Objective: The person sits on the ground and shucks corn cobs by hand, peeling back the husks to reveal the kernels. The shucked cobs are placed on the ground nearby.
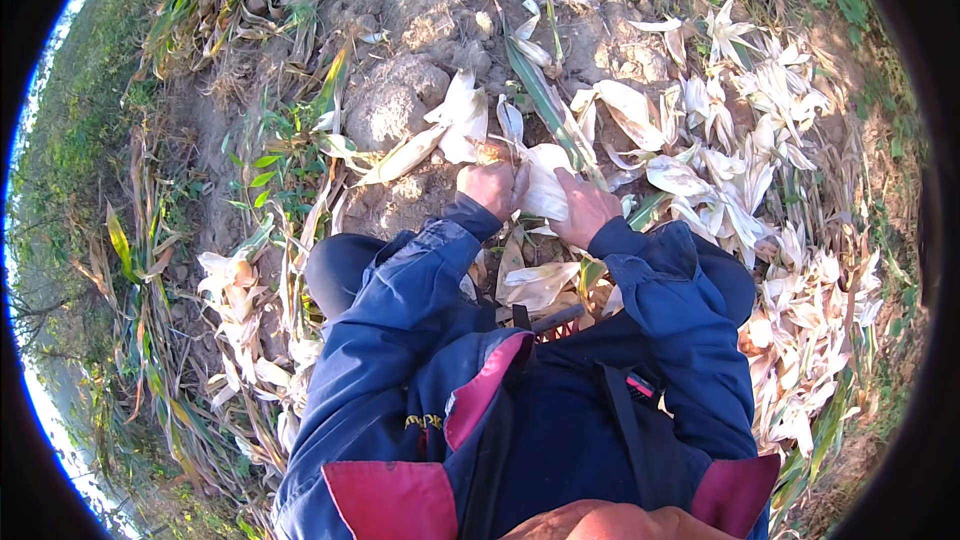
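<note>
In front of my knees, both hands work at one ear of corn in pale, dry husk leaves. My left hand [491, 187] is closed around the ear's orange-brown end, of which only a little shows above the fingers. Just to its right, my right hand [586, 208] grips a broad whitish corn husk [546, 184] between thumb and fingers. The husk spreads between the two hands. How far it is parted from the ear cannot be told. A long green corn leaf [544, 94] lies just beyond my right hand. Another pale husk [405, 156] rests on the soil beyond my left hand.
Many dry husks [795, 345] are heaped along my right side, and more [236, 300] lie at the left. Cut corn stalks [146, 345] stretch along the left. Clods of soil [390, 101] rise ahead. Part of a red slatted object [559, 328] shows between my legs.
</note>
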